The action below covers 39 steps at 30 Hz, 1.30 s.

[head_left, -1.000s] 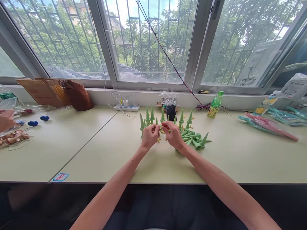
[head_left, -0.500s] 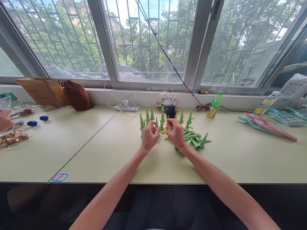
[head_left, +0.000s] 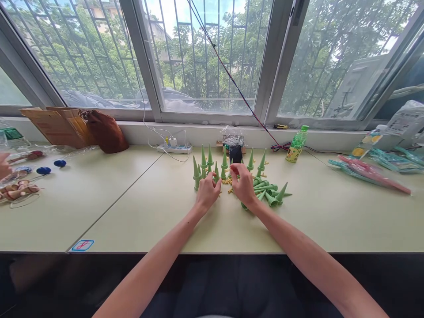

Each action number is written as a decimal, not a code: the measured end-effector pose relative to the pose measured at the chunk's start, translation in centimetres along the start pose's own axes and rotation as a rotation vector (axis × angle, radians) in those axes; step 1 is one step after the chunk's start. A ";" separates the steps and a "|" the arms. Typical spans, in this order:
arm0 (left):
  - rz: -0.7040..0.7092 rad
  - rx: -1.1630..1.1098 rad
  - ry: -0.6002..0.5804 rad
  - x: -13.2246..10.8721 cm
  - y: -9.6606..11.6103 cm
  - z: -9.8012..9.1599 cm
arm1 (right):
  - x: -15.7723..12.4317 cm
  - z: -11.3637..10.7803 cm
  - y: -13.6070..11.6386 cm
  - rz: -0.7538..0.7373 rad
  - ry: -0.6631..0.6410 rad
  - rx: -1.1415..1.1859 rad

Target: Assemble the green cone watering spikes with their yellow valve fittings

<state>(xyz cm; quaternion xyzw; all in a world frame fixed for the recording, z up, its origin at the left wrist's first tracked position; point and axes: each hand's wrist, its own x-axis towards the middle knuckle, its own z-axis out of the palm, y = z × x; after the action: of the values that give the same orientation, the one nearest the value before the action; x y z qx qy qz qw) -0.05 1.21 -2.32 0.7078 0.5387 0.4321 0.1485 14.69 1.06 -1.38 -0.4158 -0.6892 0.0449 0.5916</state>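
Several green cone-shaped spikes (head_left: 202, 162) stand upright on the pale table (head_left: 139, 207), and more green spikes (head_left: 270, 191) lie in a heap to the right. Small yellow pieces (head_left: 228, 181) are scattered between them. My left hand (head_left: 207, 193) rests by the upright cones, its fingers curled at a short green cone (head_left: 216, 172). My right hand (head_left: 244, 185) sits beside the heap with its fingertips pinched above the yellow pieces; what they hold is too small to make out.
A black phone (head_left: 236, 154) leans behind the cones. A power strip (head_left: 175, 149), a green bottle (head_left: 297, 145), a brown pouch (head_left: 106, 131) and cardboard (head_left: 56, 126) line the window sill side. Another person's hand (head_left: 4, 165) shows at far left near blue balls (head_left: 44, 170). Packaged items (head_left: 371, 173) lie right.
Both hands moved slightly forward from a joined pinch; the left hand then lowered toward the short cone, the right stayed near the yellow pieces.
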 end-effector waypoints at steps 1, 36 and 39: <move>-0.005 0.004 -0.005 0.0 0.0 0.0 | 0.0 0.0 0.0 -0.001 -0.001 -0.005; 0.046 -0.118 0.004 0.5 0.0 0.6 | 0.5 -0.4 0.6 0.056 -0.007 0.035; 0.044 -0.125 0.017 0.6 -0.3 0.8 | 0.4 -0.3 0.7 0.059 -0.015 0.027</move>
<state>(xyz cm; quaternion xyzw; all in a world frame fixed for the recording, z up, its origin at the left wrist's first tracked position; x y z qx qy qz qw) 0.37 2.02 -2.74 0.7052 0.4960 0.4742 0.1783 15.34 1.62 -1.32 -0.4275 -0.6805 0.0745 0.5904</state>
